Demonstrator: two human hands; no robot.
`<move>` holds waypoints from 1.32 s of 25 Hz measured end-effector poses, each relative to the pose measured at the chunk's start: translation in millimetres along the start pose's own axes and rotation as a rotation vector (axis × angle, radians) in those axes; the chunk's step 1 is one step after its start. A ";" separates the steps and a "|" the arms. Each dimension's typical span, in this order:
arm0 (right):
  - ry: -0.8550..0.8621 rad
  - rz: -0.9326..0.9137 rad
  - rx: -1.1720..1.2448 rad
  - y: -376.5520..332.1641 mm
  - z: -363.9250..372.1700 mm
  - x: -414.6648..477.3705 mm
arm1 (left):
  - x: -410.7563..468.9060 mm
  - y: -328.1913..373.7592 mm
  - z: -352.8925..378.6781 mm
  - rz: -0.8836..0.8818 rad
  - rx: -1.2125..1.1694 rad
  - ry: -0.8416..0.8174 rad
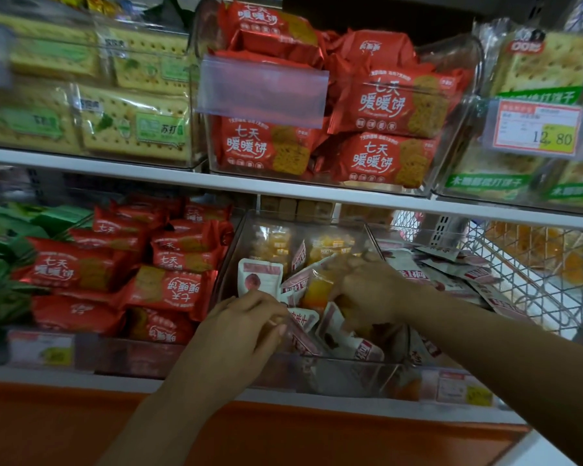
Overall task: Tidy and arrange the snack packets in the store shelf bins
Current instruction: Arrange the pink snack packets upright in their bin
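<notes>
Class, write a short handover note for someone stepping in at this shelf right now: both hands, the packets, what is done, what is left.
Left hand: pinches a pink-white packet at the front of the clear bin.
Right hand: appears to grip an orange packet mid-bin.
Other pink-white packets lie jumbled in the bin; more orange packets sit at its back.
Done: nothing looks sorted yet.
Left: separate the two kinds, line them up.

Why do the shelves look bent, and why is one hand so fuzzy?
Head view: the wide-angle lens bows the white shelf edge; the right hand is motion-smeared, the left hand sharper. Also head view: the far-left bins blur, yet the price tag reads clearly.
</notes>
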State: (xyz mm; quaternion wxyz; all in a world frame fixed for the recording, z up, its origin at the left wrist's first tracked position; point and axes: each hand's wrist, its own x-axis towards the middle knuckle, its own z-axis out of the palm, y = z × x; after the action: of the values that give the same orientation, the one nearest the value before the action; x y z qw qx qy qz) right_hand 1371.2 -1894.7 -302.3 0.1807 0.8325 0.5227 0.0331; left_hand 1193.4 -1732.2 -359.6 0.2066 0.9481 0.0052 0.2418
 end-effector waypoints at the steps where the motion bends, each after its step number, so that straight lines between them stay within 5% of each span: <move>1: -0.005 0.013 -0.005 0.8 -0.4 1.8 | -0.2 0.3 -0.3 -0.006 0.000 -0.002; 8: -0.103 0.015 0.025 4.2 5.8 12.0 | 1.2 1.9 -1.5 -0.033 -0.015 -0.019; 15: 0.044 -0.004 0.096 10.0 8.8 21.8 | 2.1 3.0 -4.1 -0.033 -0.038 -0.035; 22: 0.016 -0.021 -0.092 -10.1 11.1 19.5 | 6.9 2.7 -3.6 -0.038 -0.046 -0.037; 29: 0.245 0.104 0.140 0.1 1.4 12.1 | 8.7 0.2 -2.1 -0.038 -0.040 -0.041; 33: 0.092 0.046 -0.041 -22.0 -2.5 -2.5 | 8.8 2.6 -1.7 -0.049 -0.043 -0.036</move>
State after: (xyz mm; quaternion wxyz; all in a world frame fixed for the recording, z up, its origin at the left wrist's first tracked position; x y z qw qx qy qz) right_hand 1350.5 -1887.6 -307.0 0.1728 0.8379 0.5106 0.0861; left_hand 1200.2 -1733.0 -353.3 0.2326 0.9473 0.0193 0.2194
